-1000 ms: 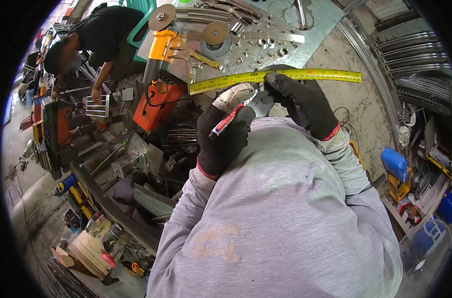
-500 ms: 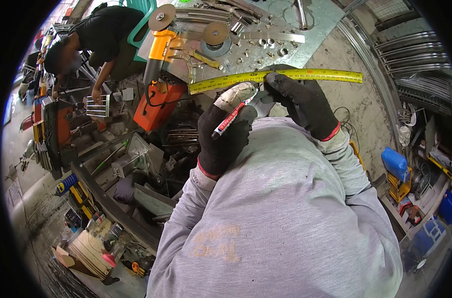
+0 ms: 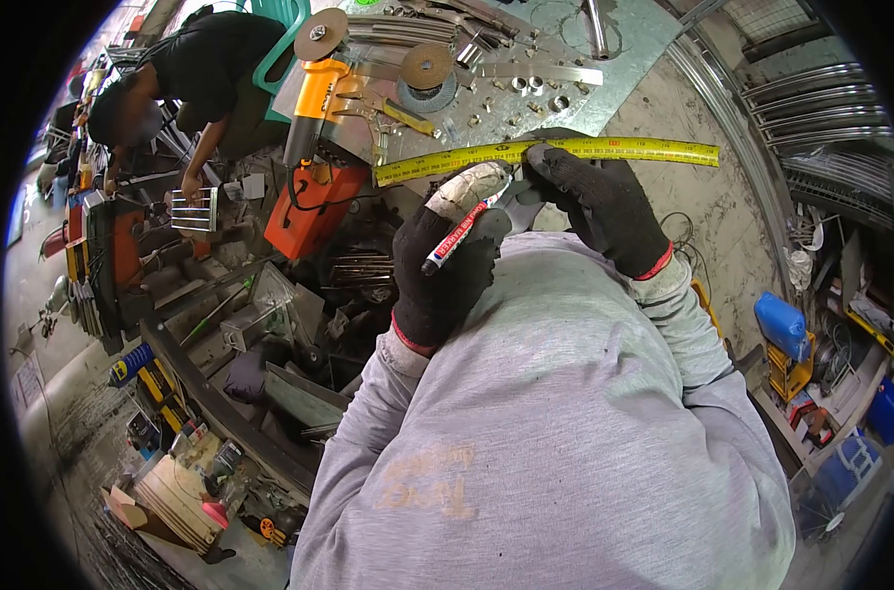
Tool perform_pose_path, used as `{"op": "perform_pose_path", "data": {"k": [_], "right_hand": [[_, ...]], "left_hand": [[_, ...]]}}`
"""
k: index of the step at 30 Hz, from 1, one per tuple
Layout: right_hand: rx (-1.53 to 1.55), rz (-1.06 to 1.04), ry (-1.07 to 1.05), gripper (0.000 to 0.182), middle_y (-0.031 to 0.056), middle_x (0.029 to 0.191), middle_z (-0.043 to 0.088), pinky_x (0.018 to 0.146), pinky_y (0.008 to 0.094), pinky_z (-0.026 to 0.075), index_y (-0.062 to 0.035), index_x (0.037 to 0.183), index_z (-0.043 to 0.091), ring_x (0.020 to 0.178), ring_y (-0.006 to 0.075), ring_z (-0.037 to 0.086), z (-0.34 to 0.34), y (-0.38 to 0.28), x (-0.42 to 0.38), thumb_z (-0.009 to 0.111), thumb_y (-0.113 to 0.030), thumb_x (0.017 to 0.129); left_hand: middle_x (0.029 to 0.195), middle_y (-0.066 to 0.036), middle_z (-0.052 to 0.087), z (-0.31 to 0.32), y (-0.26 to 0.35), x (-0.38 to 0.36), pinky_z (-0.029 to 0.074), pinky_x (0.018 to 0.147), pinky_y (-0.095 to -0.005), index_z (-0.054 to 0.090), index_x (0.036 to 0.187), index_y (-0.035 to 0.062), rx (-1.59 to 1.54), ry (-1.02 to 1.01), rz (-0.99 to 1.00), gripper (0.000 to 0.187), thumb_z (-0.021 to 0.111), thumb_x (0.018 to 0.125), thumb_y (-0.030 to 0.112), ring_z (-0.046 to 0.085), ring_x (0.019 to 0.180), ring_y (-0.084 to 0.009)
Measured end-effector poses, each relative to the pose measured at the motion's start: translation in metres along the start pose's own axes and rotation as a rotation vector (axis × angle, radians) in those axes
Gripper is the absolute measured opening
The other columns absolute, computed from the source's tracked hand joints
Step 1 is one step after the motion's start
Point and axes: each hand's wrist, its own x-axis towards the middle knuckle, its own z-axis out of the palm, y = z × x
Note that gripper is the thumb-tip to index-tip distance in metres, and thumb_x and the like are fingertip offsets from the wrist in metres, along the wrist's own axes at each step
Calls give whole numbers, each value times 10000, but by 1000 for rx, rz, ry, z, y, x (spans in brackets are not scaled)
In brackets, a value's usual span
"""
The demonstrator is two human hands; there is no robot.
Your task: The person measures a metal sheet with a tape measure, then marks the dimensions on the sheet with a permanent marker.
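Note:
My left hand (image 3: pixel 447 236), in a black glove with pale worn fingertips, is closed around a red-and-white marker (image 3: pixel 463 231). Its writing end points up and right toward the yellow tape measure (image 3: pixel 653 149). That blade stretches across in front of me along the near side of the metal worktable (image 3: pixel 634 69). My right hand (image 3: pixel 599 202), also gloved in black, pinches the tape near its middle, thumb and fingers pressed together. A small grey metal piece (image 3: pixel 523 208) shows between the two hands, partly hidden by them.
An orange angle grinder (image 3: pixel 319 93), pliers (image 3: pixel 407 116), cutting discs (image 3: pixel 427 67) and several small metal fittings lie on the worktable. Below it stands an orange-red machine (image 3: pixel 314 206). At upper left a person (image 3: pixel 211 69) in black handles a small metal grille (image 3: pixel 194 209). Steel tubes (image 3: pixel 810 98) are racked at right.
The marker has shifted very slightly in my left hand, and the tape has slid a touch to the right. Both hands otherwise stay in place.

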Motion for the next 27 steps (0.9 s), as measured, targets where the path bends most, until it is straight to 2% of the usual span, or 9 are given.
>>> {"op": "perform_pose_path", "data": {"k": [5,7,11,13,17,20,23,25,27], "right_hand": [[-48,-57,15,354,145,1120,784,817,333,642,-31,1379,678,905,219,782,-1,-6,3,623,28,1034],[727,489,49,293,117,1062,762,820,304,618,-4,1364,676,905,167,744,1,-17,4,617,-61,1083],[211,176,1,299,93,1021,734,831,280,596,31,1348,673,915,130,707,2,-8,2,594,-148,1122],[442,385,-10,313,94,1021,738,845,278,594,48,1341,671,927,131,708,0,-15,4,576,-165,1132],[357,322,-48,327,96,1028,743,846,282,599,69,1332,667,929,131,716,-2,-15,4,573,-176,1135],[775,603,37,291,114,1043,756,834,300,614,43,1340,673,911,156,738,-2,-20,7,594,-124,1115],[506,460,-15,298,135,1062,767,812,323,631,-7,1365,676,888,197,760,-3,-12,3,617,-31,1074],[22,-40,6,381,150,1105,774,810,337,642,-58,1392,674,885,233,771,0,-1,1,629,50,1031],[11,-54,16,398,156,1136,772,823,344,646,-62,1396,671,907,240,776,1,1,0,628,64,1021]], "left_hand": [[934,-57,759,-1,3,-3,564,616,-291,721,1304,43,-71,-23,-85,369,708,938,-6,691,657,-113],[929,-52,758,-1,2,-1,562,615,-289,718,1309,40,-12,-5,31,371,702,942,-12,687,659,-108],[944,-60,760,1,-3,-1,562,613,-289,714,1316,39,-12,23,66,380,699,941,-21,689,665,-109],[966,-70,763,1,-3,-1,566,621,-288,711,1318,35,9,19,82,383,697,941,-30,694,682,-114],[1002,-84,769,0,1,-4,575,645,-295,714,1310,34,-48,-19,-50,384,705,932,-35,709,706,-134],[1005,-79,771,0,0,-4,574,648,-293,715,1307,34,-14,-4,-5,388,717,925,-37,710,717,-131],[1007,-76,772,2,-6,-4,569,636,-288,715,1307,34,-66,-3,7,392,729,922,-34,708,715,-120],[1007,-76,771,2,-5,-1,565,630,-284,714,1305,34,-14,31,103,384,731,926,-32,706,714,-116],[1003,-75,769,1,0,-2,565,630,-283,715,1302,35,-34,13,44,377,732,930,-28,705,711,-117]]}}
